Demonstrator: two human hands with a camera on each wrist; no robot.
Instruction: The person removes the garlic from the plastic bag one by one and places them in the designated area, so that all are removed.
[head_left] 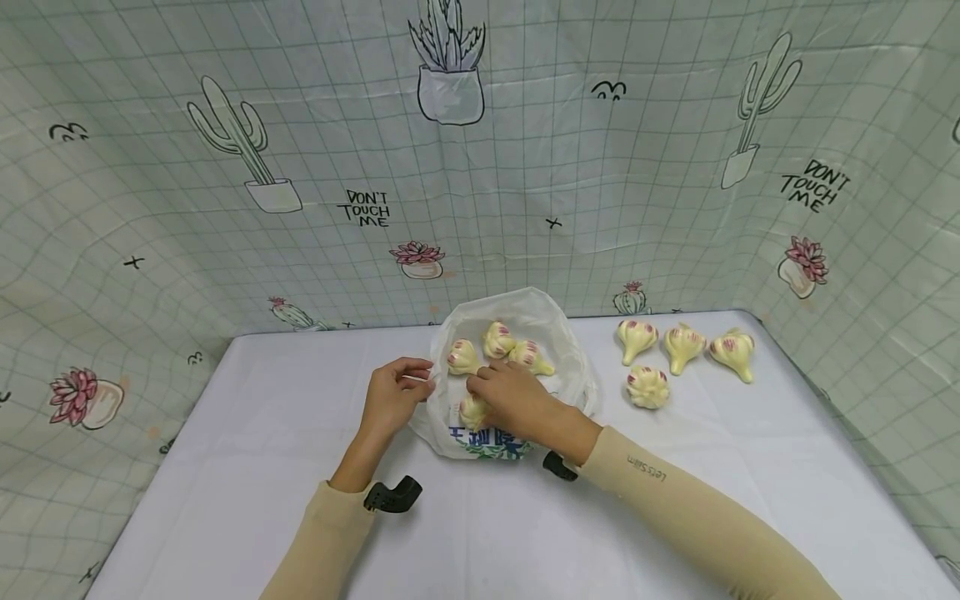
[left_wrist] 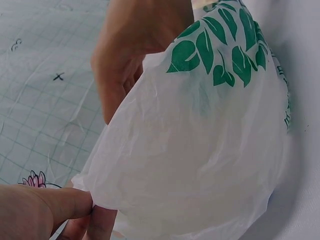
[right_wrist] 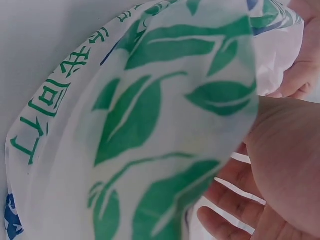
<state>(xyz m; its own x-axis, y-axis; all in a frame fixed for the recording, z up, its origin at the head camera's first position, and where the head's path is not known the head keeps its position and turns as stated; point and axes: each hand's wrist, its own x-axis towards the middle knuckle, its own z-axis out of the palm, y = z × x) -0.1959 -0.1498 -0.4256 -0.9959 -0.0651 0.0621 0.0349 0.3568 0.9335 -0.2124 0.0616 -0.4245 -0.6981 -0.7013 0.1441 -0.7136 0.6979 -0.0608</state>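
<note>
Bag (left_wrist: 200,160) on table (head_left: 300,433) looks light, limp, slippery, best held by its rim, where left hand (head_left: 392,398) pinches it; right hand's (head_left: 517,402) fingers loosely spread inside, near garlic bulbs (head_left: 498,340).

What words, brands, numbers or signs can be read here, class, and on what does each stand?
"DON'T TOUCH ME": backdrop, twice.
"x": small crosses, also on the backdrop.
"LetsSlim", probably, as the print is small: right sleeve.
Blue and green characters: bag; folded or partly hidden, not reliably readable.
No readable numbers.
</note>
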